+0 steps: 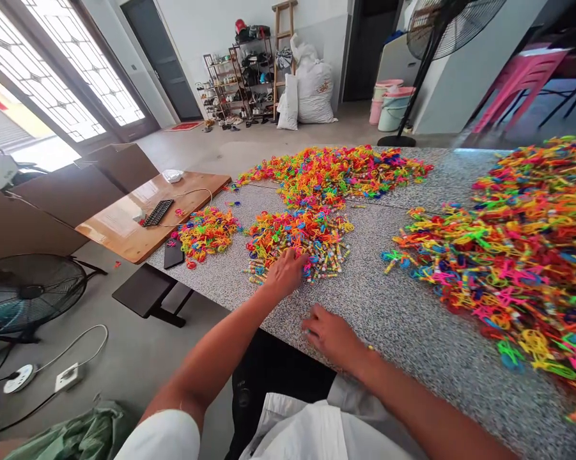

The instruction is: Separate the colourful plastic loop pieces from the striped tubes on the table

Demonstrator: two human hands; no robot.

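Where the middle pile of small, brightly coloured plastic pieces (292,233) meets the bare speckled table (369,287) in the head view, the left hand (286,273) lies at the pile's near edge. Step in hand, judged from this posture: picking or arranging pieces at that edge, the left hand leading. Next move, by the same judgement: it calls for a narrow pinch that parts single pieces from their neighbours. Left fingers: bent downward and fairly close together, with pieces directly beyond them and pink and blue ones just to the right; the hand hides its fingertips, so any hold cannot be told. Right hand (328,335): over the near side of the table, apart from the pile, its fingers loosely curled toward the left. A small greenish spot (307,331) at its fingertips may be a held piece, though it is too small to be sure. Surroundings: a far pile (335,169), a smaller left pile (208,233) beside a dark flat object (173,254), and a large right pile (518,255).
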